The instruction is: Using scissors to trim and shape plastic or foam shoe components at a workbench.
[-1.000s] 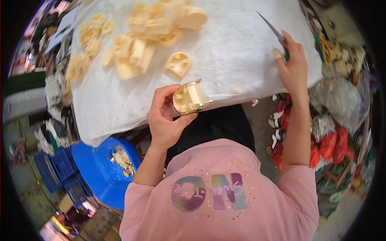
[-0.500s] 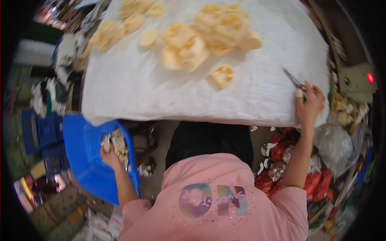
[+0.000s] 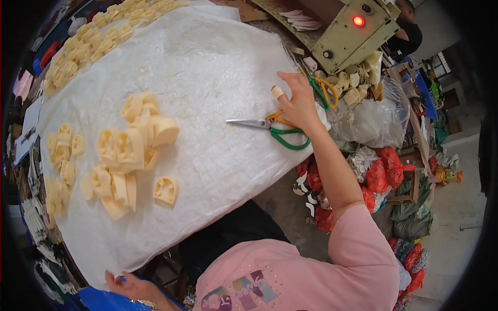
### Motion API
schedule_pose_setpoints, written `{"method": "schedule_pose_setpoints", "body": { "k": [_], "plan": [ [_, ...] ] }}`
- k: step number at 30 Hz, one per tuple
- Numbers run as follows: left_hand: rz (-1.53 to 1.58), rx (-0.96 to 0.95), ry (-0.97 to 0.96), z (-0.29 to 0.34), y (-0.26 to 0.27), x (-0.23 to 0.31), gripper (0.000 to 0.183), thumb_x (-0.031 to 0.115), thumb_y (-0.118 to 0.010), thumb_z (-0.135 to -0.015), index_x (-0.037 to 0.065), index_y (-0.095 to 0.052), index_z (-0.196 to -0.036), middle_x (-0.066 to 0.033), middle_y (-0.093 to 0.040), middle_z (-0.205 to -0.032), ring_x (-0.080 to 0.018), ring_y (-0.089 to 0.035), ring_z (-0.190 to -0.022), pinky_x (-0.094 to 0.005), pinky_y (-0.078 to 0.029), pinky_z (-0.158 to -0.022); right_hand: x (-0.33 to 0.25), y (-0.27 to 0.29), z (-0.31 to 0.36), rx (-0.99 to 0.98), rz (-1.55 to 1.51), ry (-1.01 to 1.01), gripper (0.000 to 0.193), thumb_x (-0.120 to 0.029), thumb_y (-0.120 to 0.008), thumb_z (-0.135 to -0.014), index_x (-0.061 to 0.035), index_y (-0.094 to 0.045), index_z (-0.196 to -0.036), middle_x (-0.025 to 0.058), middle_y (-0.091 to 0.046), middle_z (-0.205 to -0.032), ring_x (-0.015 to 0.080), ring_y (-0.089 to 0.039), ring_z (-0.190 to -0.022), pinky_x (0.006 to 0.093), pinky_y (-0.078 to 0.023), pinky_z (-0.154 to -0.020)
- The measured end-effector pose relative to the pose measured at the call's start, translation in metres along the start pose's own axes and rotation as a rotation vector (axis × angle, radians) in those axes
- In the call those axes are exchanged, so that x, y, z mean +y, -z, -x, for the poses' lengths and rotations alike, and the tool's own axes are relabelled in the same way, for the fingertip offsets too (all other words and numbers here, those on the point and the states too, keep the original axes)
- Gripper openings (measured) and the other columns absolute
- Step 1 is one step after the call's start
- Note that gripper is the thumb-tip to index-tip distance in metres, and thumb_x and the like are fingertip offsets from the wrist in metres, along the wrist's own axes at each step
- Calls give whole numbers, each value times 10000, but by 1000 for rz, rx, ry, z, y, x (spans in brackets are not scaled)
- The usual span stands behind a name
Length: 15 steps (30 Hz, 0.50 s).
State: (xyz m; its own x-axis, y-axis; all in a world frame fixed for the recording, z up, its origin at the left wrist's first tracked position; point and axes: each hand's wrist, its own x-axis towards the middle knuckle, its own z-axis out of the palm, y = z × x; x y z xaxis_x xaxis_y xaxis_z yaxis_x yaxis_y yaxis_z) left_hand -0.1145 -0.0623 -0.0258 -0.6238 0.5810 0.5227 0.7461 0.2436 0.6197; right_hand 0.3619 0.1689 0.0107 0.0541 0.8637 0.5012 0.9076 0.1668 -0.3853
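While the right hand (image 3: 298,103) spreads its fingers, unclenched and empty, in the head view, open scissors (image 3: 264,124) with green and orange handles lie by its wrist on white cloth (image 3: 218,171); whether they touch cannot be told. The left hand (image 3: 129,287), loosely parted and empty, is over a blue tub (image 3: 98,299). Cream pieces (image 3: 129,147) lie heaped left of the scissors.

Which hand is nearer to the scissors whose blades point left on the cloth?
Right. The right hand is right by the handles of the scissors, contact unclear. The left hand is well away, near the blue basin, lower left.
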Motion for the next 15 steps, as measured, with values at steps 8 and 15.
{"method": "schedule_pose_setpoints", "body": {
  "k": [8, 15],
  "plan": [
    [493, -684, -663, 7, -84, 111, 294, -137, -546, -680, -17, -568, -948, -155, -545, -825, -309, -519, -736, -371, -440, -653, 68, 6, -123, 4, 21, -153, 507, -308, -645, -802, -51, -538, -1225, 188, -547, -1154, 337, -488, -1114, 405, -399, -941],
    [370, -762, -710, 16, -115, 128, 269, -109, -592, -652, 34, -619, -878, -115, -545, -807, -291, -481, -654, -378, -376, -569, 149, -27, -226, -51, 372, -111, 551, -337, -593, -817, -55, -499, -1281, 197, -526, -1257, 337, -487, -1173, 429, -376, -979]
  ]
}}
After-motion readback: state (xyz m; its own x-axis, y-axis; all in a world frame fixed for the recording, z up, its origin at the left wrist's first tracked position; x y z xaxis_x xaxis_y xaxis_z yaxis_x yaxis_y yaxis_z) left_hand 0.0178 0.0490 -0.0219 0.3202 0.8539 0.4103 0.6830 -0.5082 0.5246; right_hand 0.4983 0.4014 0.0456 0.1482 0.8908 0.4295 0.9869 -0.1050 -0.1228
